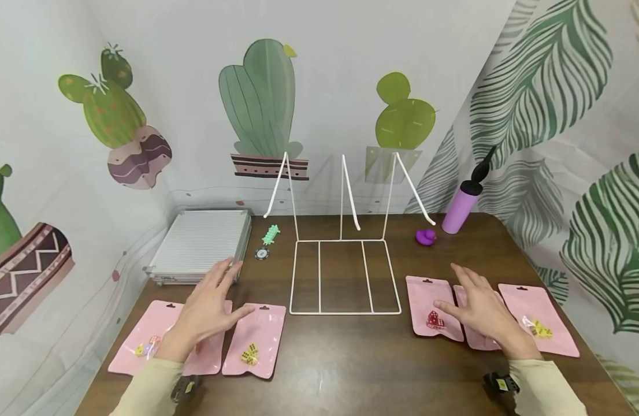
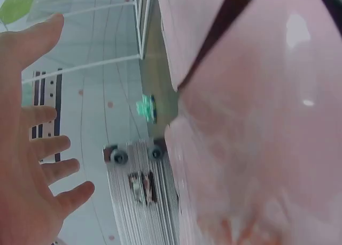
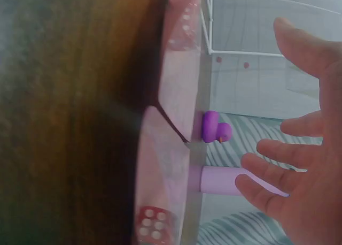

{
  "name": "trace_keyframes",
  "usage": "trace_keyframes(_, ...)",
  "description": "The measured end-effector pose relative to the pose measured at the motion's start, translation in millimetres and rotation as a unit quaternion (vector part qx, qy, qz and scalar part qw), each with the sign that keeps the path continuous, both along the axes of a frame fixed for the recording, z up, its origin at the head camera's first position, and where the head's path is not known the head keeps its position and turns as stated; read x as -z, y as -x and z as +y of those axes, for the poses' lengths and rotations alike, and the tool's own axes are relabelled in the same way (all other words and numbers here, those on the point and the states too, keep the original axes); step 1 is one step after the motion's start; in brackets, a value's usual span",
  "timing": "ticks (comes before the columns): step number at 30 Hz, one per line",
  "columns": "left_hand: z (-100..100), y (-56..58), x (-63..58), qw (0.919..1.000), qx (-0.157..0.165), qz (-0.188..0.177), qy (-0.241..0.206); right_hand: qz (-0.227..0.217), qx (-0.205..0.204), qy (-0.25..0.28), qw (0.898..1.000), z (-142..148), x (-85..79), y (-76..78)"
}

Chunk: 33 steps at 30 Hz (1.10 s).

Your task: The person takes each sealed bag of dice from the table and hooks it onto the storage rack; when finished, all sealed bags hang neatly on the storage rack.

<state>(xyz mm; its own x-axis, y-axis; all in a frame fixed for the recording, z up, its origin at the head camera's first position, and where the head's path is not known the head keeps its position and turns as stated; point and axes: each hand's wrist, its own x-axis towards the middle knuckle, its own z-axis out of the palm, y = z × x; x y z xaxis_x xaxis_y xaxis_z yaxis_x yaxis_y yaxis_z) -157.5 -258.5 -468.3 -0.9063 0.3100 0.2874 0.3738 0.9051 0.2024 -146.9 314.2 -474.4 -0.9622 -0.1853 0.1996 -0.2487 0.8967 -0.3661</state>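
Note:
My left hand hovers with spread fingers over three pink zip pouches at the left. It partly covers the middle pouch; the left pouch shows small colourful pieces, and yellow dice show in the right pouch. My right hand, also spread and holding nothing, is above three more pink pouches. One pouch contains red dice, the far right pouch yellow dice, and the pouch between is mostly hidden by the hand. The right wrist view shows a large red die through the plastic.
A white wire rack with three upward-angled prongs stands mid-table. Left of it are a silver ridged case, a green toy and a poker chip. At the back right are a purple rubber duck and a purple hand pump.

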Motion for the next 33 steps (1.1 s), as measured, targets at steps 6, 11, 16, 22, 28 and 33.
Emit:
trace_keyframes(6,17,8.1,-2.9,0.9995,0.030,-0.008,0.000,-0.009,-0.005,-0.006,1.000,-4,4.1,-0.1)
trace_keyframes(11,27,15.0,-0.5,0.9982,0.051,-0.032,0.001,-0.010,-0.014,0.003,1.000,-7,7.0,0.0)
trace_keyframes(16,34,22.3,3.4,0.9969,0.055,-0.055,0.011,-0.020,-0.015,0.010,1.000,-9,14.3,-0.9)
trace_keyframes(22,43,31.4,7.4,0.9953,0.071,-0.064,0.017,-0.024,-0.016,0.012,1.000,-12,20.6,-0.3)
trace_keyframes(28,52,36.5,13.5,0.9920,0.094,-0.080,0.028,-0.031,-0.014,0.007,0.999,-13,21.3,-0.5)
trace_keyframes(33,57,42.0,16.9,0.9900,0.113,-0.077,0.033,-0.023,-0.019,0.001,1.000,-18,21.9,2.6)
